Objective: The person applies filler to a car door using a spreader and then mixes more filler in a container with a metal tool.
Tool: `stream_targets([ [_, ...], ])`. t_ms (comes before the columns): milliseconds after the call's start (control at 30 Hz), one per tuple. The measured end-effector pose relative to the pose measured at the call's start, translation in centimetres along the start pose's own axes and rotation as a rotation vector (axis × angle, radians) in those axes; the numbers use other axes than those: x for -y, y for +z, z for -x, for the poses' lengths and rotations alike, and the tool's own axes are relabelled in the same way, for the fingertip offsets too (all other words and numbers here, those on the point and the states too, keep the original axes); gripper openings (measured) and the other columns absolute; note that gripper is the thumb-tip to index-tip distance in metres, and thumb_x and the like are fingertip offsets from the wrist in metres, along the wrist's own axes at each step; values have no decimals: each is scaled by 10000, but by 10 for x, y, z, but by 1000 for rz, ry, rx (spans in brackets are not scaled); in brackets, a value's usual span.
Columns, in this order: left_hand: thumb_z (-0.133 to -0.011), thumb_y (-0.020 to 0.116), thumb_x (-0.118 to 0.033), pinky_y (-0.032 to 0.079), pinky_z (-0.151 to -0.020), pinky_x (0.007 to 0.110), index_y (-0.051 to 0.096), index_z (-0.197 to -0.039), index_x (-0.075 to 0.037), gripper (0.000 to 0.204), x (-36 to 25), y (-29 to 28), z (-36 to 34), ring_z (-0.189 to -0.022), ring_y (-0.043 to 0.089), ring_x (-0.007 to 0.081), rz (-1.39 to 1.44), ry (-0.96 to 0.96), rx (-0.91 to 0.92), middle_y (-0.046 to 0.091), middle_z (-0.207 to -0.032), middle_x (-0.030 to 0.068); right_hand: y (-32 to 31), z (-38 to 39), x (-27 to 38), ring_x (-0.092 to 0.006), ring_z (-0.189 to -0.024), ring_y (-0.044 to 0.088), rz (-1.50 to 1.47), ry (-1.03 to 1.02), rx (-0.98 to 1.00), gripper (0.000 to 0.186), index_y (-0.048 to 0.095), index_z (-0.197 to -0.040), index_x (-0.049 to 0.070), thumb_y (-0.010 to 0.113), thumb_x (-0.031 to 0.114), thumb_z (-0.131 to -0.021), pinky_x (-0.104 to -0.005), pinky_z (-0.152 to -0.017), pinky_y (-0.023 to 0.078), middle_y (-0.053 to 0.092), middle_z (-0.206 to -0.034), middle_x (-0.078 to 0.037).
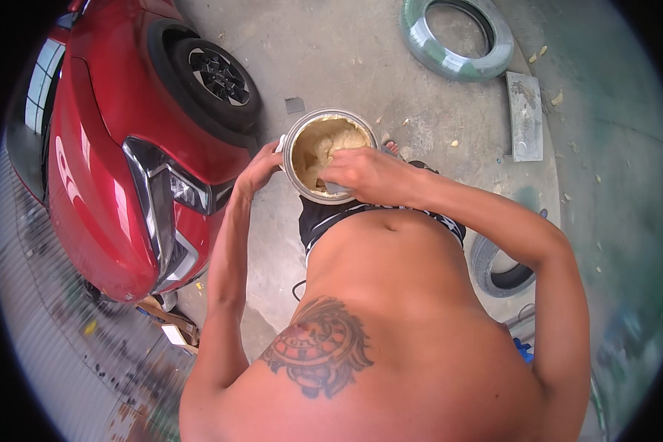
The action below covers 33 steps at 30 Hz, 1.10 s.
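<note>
A round metal can (292,168) with a pale yellow, thick paste (339,138) inside is held up in front of my waist. My left hand (260,166) grips the can's left side, its fingers curling behind the wall. Something white (281,149) shows at those fingers; its kind I cannot make out. Reaching over the rim from the right, my right hand (368,175) is closed on a grey flat scraper (337,188). Only part of the scraper shows, at the near inner side of the can. Paste coats the can's inner walls.
A red car (103,177) stands close on my left, its headlight (184,190) and front wheel (217,77) nearest. On the concrete floor lie a tire (460,62), a grey panel (524,118) and another tire (486,258) to the right. A cardboard box (188,333) sits at lower left.
</note>
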<state>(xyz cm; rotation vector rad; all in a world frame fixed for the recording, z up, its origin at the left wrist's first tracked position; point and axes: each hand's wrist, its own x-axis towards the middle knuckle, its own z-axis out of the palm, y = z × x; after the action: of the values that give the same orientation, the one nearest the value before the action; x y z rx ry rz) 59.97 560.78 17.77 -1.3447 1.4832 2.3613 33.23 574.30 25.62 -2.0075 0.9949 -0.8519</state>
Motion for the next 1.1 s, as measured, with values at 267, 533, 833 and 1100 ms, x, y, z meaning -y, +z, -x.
stream_targets([
  [267,-780,677,-234,421,-938,287,528,-1299,33,603,-39,-33,-76,-1061,549,145,102,23,1,602,-1188,60,-90,-57,-58,-288,-849,620,219,22,-160,396,633,-1059,-24,632,-89,-668,-389,-744,514,633,-872,-123],
  [533,-790,690,-252,403,-996,301,496,-1342,29,648,-125,-116,-158,-1142,533,164,209,-23,-32,577,-1266,79,-186,-157,-99,-321,-776,645,-114,156,-199,280,657,-1056,-9,685,-7,-778,-407,-714,525,666,-864,-149],
  [833,-802,690,-282,415,-1002,313,504,-1324,28,635,-177,-206,-202,-1139,552,169,373,-39,-168,595,-1245,86,-184,-298,-217,-311,-853,631,32,32,46,320,611,-1081,-15,656,-8,-764,-392,-758,521,625,-850,-144],
  [1100,-746,659,-280,405,-984,306,511,-1348,9,683,-262,-238,-240,-1131,529,169,174,-107,-112,588,-1240,78,-294,-389,-253,-303,-836,653,40,27,55,212,640,-954,4,624,-3,-743,-393,-751,527,650,-815,-147],
])
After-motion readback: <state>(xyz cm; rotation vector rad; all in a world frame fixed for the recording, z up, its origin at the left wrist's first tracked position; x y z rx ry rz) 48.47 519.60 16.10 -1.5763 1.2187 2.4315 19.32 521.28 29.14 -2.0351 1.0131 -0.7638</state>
